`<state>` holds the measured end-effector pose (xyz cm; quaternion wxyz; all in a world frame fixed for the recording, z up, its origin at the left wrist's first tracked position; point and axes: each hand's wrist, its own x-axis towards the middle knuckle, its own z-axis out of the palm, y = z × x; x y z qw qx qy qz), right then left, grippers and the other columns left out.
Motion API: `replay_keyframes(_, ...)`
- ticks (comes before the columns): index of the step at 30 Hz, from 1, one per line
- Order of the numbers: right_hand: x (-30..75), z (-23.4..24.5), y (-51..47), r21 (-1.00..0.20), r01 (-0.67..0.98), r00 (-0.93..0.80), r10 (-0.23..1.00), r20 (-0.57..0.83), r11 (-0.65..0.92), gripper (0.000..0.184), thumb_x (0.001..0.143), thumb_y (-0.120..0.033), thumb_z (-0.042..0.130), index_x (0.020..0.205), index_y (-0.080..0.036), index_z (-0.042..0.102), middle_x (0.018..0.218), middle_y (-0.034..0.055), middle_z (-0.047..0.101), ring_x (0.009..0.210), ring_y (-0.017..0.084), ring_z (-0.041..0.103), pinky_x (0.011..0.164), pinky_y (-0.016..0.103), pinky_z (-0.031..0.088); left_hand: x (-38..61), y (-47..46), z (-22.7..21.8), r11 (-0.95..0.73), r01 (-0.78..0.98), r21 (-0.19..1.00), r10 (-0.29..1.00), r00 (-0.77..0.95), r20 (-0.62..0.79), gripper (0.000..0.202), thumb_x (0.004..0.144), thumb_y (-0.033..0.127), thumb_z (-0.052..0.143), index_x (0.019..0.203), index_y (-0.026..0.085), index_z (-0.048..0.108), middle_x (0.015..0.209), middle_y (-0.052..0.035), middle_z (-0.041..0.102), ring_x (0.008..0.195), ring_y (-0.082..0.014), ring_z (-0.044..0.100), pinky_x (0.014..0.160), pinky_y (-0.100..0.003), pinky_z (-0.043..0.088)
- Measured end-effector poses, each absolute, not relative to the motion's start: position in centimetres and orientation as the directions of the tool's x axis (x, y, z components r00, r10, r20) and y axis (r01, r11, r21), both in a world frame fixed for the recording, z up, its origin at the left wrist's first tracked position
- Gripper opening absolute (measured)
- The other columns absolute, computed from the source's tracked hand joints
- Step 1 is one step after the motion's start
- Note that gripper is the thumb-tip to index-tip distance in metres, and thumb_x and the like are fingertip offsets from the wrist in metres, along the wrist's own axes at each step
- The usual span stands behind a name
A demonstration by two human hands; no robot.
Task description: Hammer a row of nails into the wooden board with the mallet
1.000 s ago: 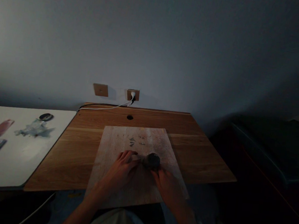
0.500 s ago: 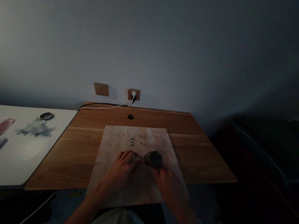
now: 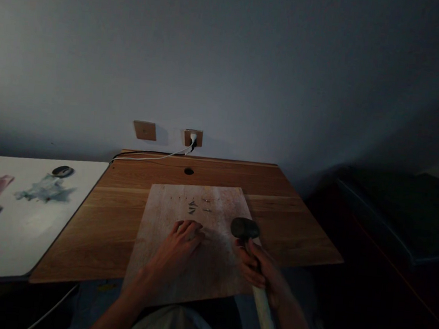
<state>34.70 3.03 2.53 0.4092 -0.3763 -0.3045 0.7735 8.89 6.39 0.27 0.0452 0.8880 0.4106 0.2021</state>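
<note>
A pale wooden board [image 3: 163,262] lies on the brown desk [image 3: 113,216]. My left hand [image 3: 178,246] rests on the board with fingers pinched together at its tips, on something too small to make out. My right hand [image 3: 261,272] grips the light wooden handle of a mallet [image 3: 245,229], just under its dark round head, which is lifted to the right of my left hand. Several small nails [image 3: 195,207] lie loose or stand on the far part of the board.
A white table [image 3: 35,219] with a dark lid, crumpled wrap and printed packets stands at the left. Wall sockets with a white cable [image 3: 154,158] sit behind the desk. A dark piece of furniture [image 3: 393,217] fills the right side.
The mallet head was down beside my left fingertips; now my right hand has drawn it up and to the right, and its handle shows. My left hand stays in place.
</note>
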Motion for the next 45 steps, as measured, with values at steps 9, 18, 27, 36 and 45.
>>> replay_keyframes(9,35.2,2.0,2.7,-0.536,-0.61,-0.609,0.778,-0.153,-0.583,0.034,0.09,-0.049,0.073,0.107,-0.02,0.065,0.055,-0.0158,0.037,0.028,0.0,0.008,0.025,0.012,0.021,10.6,6.9,1.4,-0.722,0.684,0.106,0.683,0.68,0.267,0.017,0.096,0.013,0.057,0.104,0.018,0.071,0.128,-0.0095,0.064,0.122,-0.0288,0.053,0.104,-0.049,0.04)
replay_keyframes(18,35.3,1.2,2.5,-0.498,-0.63,-0.653,0.753,-0.075,-0.596,0.033,0.094,-0.047,0.068,0.112,-0.02,0.065,0.057,-0.0153,0.038,0.027,0.0,0.009,0.025,0.011,0.025,11.1,7.1,1.6,-0.754,0.651,0.091,0.653,0.725,0.218,0.019,0.098,0.014,0.053,0.107,0.02,0.067,0.1,-0.0073,0.069,0.103,-0.0249,0.06,0.099,-0.045,0.042)
replay_keyframes(27,35.7,2.3,3.0,-0.605,-0.616,-0.511,0.84,-0.181,-0.504,0.038,0.089,-0.053,0.072,0.106,-0.019,0.064,0.055,-0.0152,0.032,0.031,0.001,0.007,0.027,0.012,0.019,11.1,7.5,1.3,-0.766,0.637,0.091,0.636,0.73,0.248,0.019,0.095,0.012,0.056,0.106,0.021,0.068,0.097,-0.0077,0.067,0.098,-0.0244,0.061,0.094,-0.043,0.045)
replay_keyframes(36,35.8,2.6,2.7,-0.933,0.001,-0.003,0.933,-0.359,-0.359,0.047,0.086,-0.068,0.06,0.089,-0.021,0.059,0.056,-0.0105,0.04,0.036,0.006,0.03,0.035,0.019,0.025,8.0,8.9,0.7,-0.656,0.663,0.361,0.752,0.527,0.396,0.016,0.097,0.019,0.054,0.102,0.021,0.07,0.098,-0.0055,0.07,0.093,-0.0211,0.065,0.084,-0.036,0.052)
replay_keyframes(45,35.5,1.6,3.8,-0.39,0.915,0.09,0.995,-0.051,-0.103,0.033,0.104,-0.037,0.038,0.11,-0.017,0.064,0.093,0.0145,0.077,0.086,0.028,0.074,0.067,0.031,0.046,6.3,11.6,0.8,-0.498,0.638,0.588,0.862,0.292,0.414,0.018,0.087,0.013,0.057,0.096,0.02,0.071,0.094,-0.0046,0.075,0.086,-0.0184,0.071,0.082,-0.032,0.057)
